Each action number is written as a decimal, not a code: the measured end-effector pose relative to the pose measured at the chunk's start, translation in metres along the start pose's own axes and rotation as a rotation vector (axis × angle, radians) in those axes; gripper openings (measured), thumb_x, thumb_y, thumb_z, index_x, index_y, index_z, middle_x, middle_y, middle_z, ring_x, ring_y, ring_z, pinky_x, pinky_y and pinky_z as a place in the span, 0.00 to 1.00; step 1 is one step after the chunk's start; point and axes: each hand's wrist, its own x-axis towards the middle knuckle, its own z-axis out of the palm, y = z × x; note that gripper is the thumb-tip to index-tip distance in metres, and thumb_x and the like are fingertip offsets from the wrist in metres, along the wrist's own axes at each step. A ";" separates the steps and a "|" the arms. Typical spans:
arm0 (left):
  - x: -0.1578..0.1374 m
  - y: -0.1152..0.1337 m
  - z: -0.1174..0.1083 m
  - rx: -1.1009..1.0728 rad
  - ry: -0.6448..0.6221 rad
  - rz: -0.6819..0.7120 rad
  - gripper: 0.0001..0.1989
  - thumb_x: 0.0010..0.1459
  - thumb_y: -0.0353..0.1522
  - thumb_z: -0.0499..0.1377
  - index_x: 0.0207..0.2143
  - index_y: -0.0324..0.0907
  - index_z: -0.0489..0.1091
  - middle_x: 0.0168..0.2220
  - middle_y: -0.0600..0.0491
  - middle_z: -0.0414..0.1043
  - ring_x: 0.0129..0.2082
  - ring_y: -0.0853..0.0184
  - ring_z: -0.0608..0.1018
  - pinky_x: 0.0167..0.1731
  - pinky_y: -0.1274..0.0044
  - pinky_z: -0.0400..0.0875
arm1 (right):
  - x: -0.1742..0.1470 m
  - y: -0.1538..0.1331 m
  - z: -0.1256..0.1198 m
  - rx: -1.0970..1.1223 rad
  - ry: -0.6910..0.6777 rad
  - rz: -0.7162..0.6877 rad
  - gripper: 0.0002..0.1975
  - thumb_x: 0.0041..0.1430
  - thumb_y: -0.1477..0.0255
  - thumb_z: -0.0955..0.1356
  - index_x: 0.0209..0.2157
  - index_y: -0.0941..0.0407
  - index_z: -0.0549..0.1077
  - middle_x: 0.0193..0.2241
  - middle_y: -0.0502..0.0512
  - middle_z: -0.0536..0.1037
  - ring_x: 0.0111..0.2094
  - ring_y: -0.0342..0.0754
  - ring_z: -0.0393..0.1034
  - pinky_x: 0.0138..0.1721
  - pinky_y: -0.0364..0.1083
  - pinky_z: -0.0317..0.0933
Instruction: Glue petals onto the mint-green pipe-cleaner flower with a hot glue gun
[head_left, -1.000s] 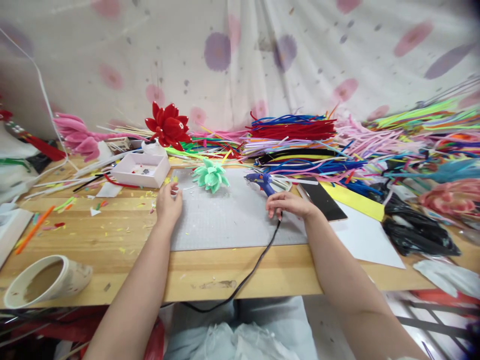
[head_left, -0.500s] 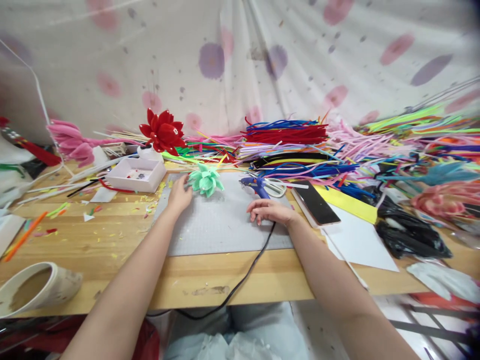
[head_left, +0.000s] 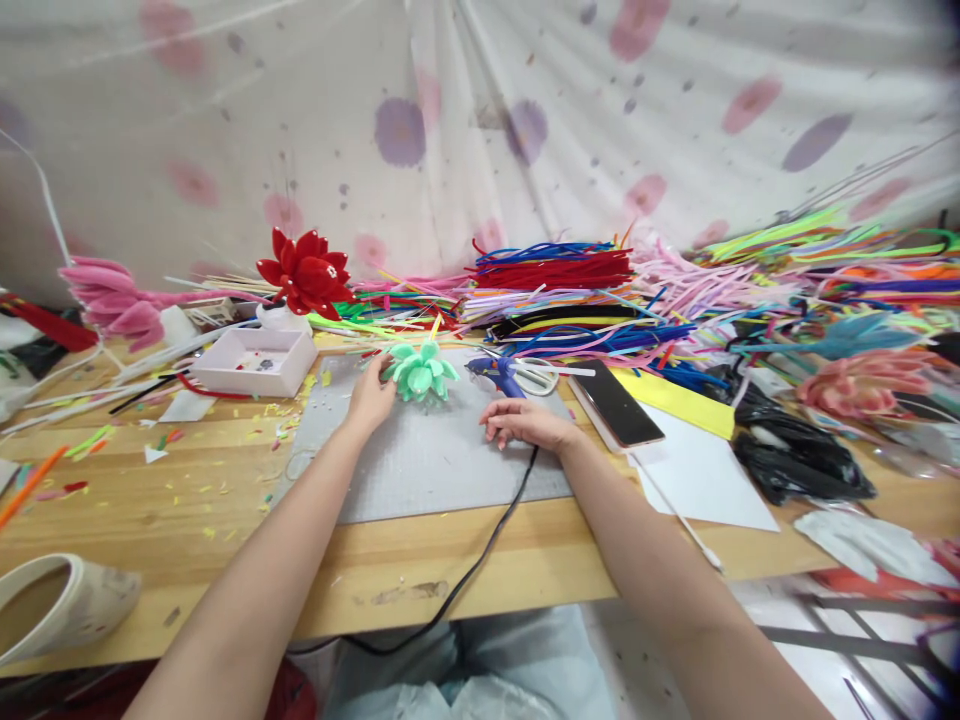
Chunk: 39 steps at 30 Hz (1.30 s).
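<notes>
A mint-green flower [head_left: 424,371] with pointed fuzzy petals, apparently made of pipe cleaners, is over the grey cutting mat [head_left: 420,480]. My left hand [head_left: 373,397] grips it at its left side, with the fingertips partly hidden behind the petals. My right hand [head_left: 531,426] hovers or rests over the mat's right part, fingers loosely bent and apart, holding nothing. Just behind that hand lies a blue glue gun [head_left: 504,374], its black cord [head_left: 491,545] running toward me over the table edge. White-handled scissors [head_left: 538,378] lie beside the gun.
At the back stand a red flower [head_left: 306,272] and a white box [head_left: 255,362]. Bundles of coloured pipe cleaners [head_left: 555,270] line the wall side. A phone [head_left: 619,405], white paper [head_left: 709,480] and black plastic bag [head_left: 802,465] lie right. A cup [head_left: 97,605] stands front left.
My left hand and the green flower have moved a little right and toward me, nearer the glue gun. My right hand stays about the same over the mat. The whole view has shifted slightly.
</notes>
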 end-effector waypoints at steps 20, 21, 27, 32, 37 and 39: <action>0.016 0.003 -0.012 0.227 0.086 0.006 0.17 0.51 0.25 0.52 0.44 0.38 0.69 0.45 0.45 0.72 0.44 0.61 0.73 0.46 0.71 0.64 | -0.001 0.001 0.001 -0.033 0.018 -0.029 0.13 0.49 0.66 0.70 0.33 0.60 0.72 0.26 0.54 0.75 0.27 0.41 0.69 0.28 0.41 0.66; 0.014 -0.001 -0.012 0.222 0.083 0.015 0.18 0.50 0.24 0.52 0.45 0.37 0.68 0.46 0.44 0.71 0.44 0.62 0.73 0.46 0.71 0.64 | -0.001 0.001 0.000 -0.029 0.019 -0.030 0.13 0.49 0.66 0.70 0.33 0.60 0.72 0.26 0.54 0.75 0.27 0.41 0.69 0.28 0.41 0.66; 0.001 -0.019 -0.029 0.262 0.100 0.044 0.19 0.51 0.24 0.51 0.46 0.38 0.66 0.44 0.44 0.70 0.40 0.64 0.73 0.45 0.71 0.64 | -0.001 0.002 0.000 0.002 0.032 -0.012 0.14 0.47 0.66 0.71 0.34 0.60 0.71 0.26 0.54 0.75 0.27 0.41 0.69 0.29 0.41 0.66; -0.019 -0.024 -0.060 0.389 0.226 0.005 0.13 0.52 0.28 0.51 0.41 0.39 0.68 0.41 0.45 0.69 0.36 0.64 0.73 0.43 0.71 0.64 | -0.011 -0.009 -0.002 -0.051 -0.022 0.040 0.16 0.47 0.64 0.71 0.36 0.60 0.71 0.29 0.55 0.76 0.28 0.41 0.70 0.31 0.42 0.66; -0.032 -0.029 -0.074 0.489 0.144 -0.045 0.10 0.53 0.34 0.53 0.33 0.39 0.70 0.33 0.48 0.68 0.30 0.65 0.71 0.37 0.72 0.64 | -0.031 -0.029 -0.013 -0.227 -0.066 0.103 0.18 0.47 0.59 0.70 0.30 0.61 0.72 0.27 0.57 0.76 0.29 0.45 0.71 0.28 0.43 0.64; -0.034 -0.030 -0.073 0.516 0.054 -0.006 0.10 0.52 0.35 0.54 0.31 0.39 0.71 0.31 0.49 0.68 0.30 0.65 0.70 0.37 0.72 0.64 | -0.037 -0.032 -0.020 -0.332 -0.036 0.171 0.20 0.47 0.56 0.69 0.26 0.61 0.71 0.22 0.55 0.74 0.24 0.43 0.68 0.24 0.41 0.60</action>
